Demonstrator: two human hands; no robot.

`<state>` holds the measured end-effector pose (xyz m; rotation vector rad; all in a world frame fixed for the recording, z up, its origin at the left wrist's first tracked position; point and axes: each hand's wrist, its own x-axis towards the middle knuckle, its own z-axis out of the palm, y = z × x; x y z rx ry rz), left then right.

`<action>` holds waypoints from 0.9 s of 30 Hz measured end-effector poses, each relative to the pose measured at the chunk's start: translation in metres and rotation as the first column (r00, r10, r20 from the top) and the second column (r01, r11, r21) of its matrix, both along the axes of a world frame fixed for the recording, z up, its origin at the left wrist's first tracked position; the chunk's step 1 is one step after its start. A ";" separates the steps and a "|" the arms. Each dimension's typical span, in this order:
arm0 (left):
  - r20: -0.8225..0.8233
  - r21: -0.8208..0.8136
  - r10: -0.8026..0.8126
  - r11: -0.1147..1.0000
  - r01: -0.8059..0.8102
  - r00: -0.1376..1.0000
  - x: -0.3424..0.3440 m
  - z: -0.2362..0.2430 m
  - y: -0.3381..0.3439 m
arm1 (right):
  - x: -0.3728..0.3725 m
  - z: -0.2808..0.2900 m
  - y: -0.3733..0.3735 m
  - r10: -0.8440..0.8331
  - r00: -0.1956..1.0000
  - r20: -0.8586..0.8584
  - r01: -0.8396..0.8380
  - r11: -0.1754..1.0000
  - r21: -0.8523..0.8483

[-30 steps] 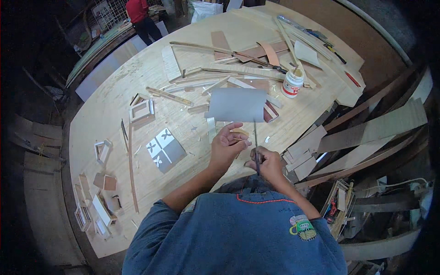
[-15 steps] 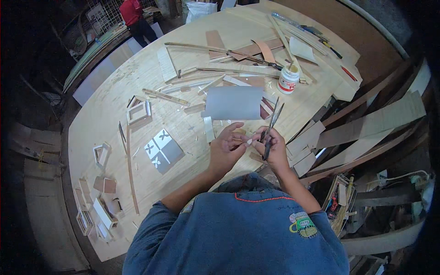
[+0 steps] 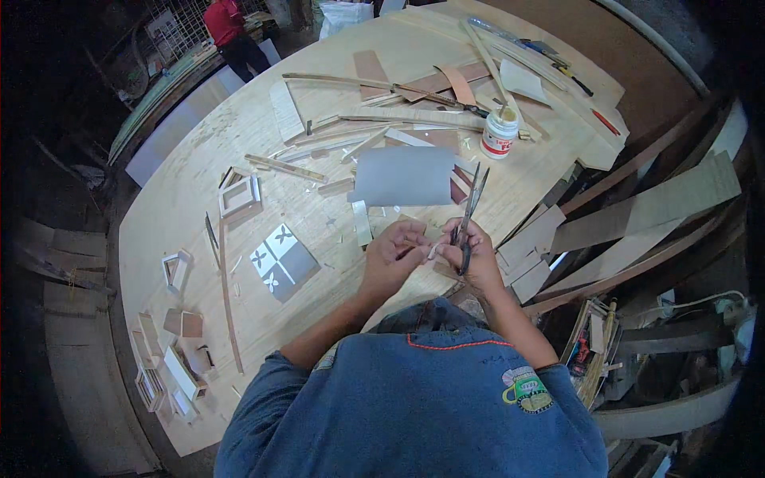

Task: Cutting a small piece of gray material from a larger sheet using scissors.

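My left hand [image 3: 392, 261] is closed, its thumb and fingers pinching a small white piece [image 3: 433, 252], perhaps paper or veneer. My right hand [image 3: 480, 261] grips a pair of dark scissors [image 3: 476, 195], blades pointing away from me, while its fingertips meet the left hand's at the piece. Just beyond the hands lies a plain grey sheet [image 3: 402, 175]. To their left, a square panel [image 3: 283, 261] is divided by white strips into grey and white quarters, with small petal-shaped pieces on it.
An open white jar [image 3: 500, 135] stands beyond my right hand. Wood strips [image 3: 382, 119] and offcuts litter the table's far side. Small wooden frames [image 3: 241, 197] sit at the left. Planks [image 3: 645, 215] are stacked off the right edge. A person in red [image 3: 223, 22] stands at the back left.
The fingers of my left hand have curled in more around the small white piece. The scissors stay in my right hand, and the view has shifted slightly.
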<state>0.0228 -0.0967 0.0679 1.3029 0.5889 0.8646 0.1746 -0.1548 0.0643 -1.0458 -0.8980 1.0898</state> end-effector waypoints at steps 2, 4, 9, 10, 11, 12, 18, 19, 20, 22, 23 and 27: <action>-0.004 -0.183 -0.123 0.976 0.120 0.992 -0.006 -0.002 0.006 | 0.002 0.003 -0.002 0.008 0.999 -0.038 -0.009 0.999 -0.040; 0.013 -0.359 -0.241 0.905 0.229 0.971 -0.009 -0.003 0.008 | 0.004 0.003 -0.003 0.047 0.994 -0.097 -0.055 0.995 -0.083; 0.067 -0.454 -0.411 0.799 0.394 0.909 -0.011 -0.009 0.009 | 0.003 -0.011 0.001 0.059 0.994 -0.093 -0.064 0.997 -0.053; 0.066 -0.454 -0.410 0.799 0.393 0.910 -0.010 -0.007 0.009 | 0.002 -0.011 0.001 0.048 0.996 -0.081 -0.052 0.997 -0.051; -0.002 -0.416 -0.380 0.841 0.345 0.925 -0.010 -0.004 0.008 | 0.002 -0.010 0.001 0.049 0.995 -0.081 -0.053 0.997 -0.052; -0.068 -0.372 -0.347 0.879 0.298 0.935 -0.009 -0.002 0.007 | 0.003 -0.010 0.001 0.053 0.995 -0.084 -0.059 0.996 -0.062; -0.197 -0.079 -0.191 0.981 0.179 0.961 -0.006 0.000 0.004 | 0.001 0.001 0.000 0.015 0.994 -0.104 -0.028 0.991 -0.131; -0.197 -0.080 -0.192 0.981 0.179 0.961 -0.006 0.000 0.004 | 0.001 0.003 0.000 0.008 0.995 -0.100 -0.023 0.988 -0.155; -0.204 -0.079 -0.184 0.982 0.171 0.961 -0.005 0.000 0.004 | 0.001 0.003 0.000 0.007 0.995 -0.100 -0.023 0.988 -0.156; -0.212 -0.077 -0.175 0.984 0.162 0.961 -0.005 -0.001 0.004 | 0.000 0.002 0.001 0.030 0.998 -0.063 -0.037 0.993 -0.114; -0.194 -0.100 -0.191 0.980 0.175 0.962 -0.006 -0.002 0.005 | 0.000 0.002 0.001 0.031 0.998 -0.064 -0.038 0.993 -0.113; -0.068 -0.247 -0.235 0.945 0.212 0.970 -0.007 -0.002 0.006 | 0.001 -0.001 0.004 0.017 0.998 -0.066 -0.023 0.996 -0.090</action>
